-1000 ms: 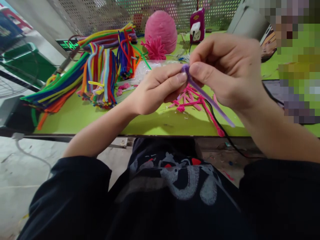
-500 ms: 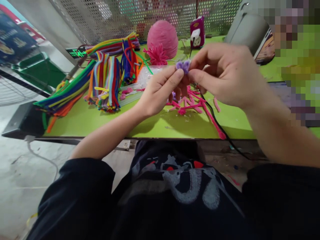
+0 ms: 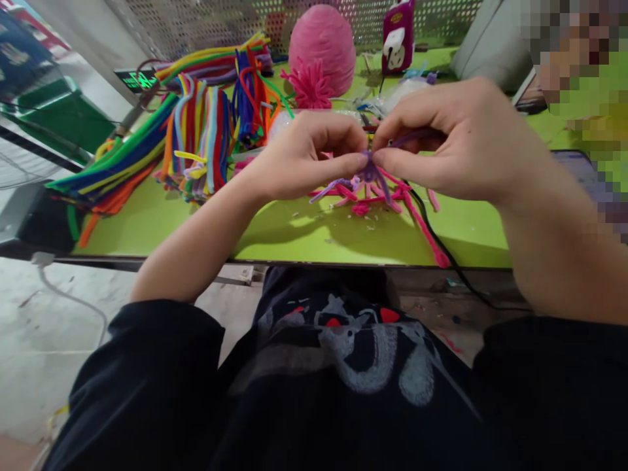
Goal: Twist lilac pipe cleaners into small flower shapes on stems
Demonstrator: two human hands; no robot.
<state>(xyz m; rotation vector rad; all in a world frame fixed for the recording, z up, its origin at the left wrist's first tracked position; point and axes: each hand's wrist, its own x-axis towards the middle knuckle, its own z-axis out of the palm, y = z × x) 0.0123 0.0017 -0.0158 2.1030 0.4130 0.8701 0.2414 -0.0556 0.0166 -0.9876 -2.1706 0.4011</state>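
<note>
At the far left, a dark box [image 3: 36,219] is noted at the end of the green table [image 3: 304,242], with a green bin [image 3: 63,121] seen behind it. Next to the right, a long bundle of fuzzy stems [image 3: 125,157] in green, blue, yellow and orange is found laid at a slant, followed by a multicoloured bundle [image 3: 196,131] and, behind that, a blue, red and orange bundle [image 3: 250,91]. The left hand [image 3: 301,157] is held above the table, its fingers curled, and a purple fuzzy piece [image 3: 369,170] is gripped at its thumb tip. Behind this hand, a pink rounded form [image 3: 324,39] is observed with a pink tufted pompom [image 3: 309,85] in front of it. The purple piece is located between the two hands, above scattered pink stems [image 3: 419,226]. Farther back, a white plug [image 3: 394,46] is seated in a purple socket block [image 3: 405,23]. By the right hand [image 3: 446,144] the same piece is pinched between thumb and fingers, a purple strand being run along the inside of the fingers. A black cable [image 3: 456,281] is draped over the table's front edge.
</note>
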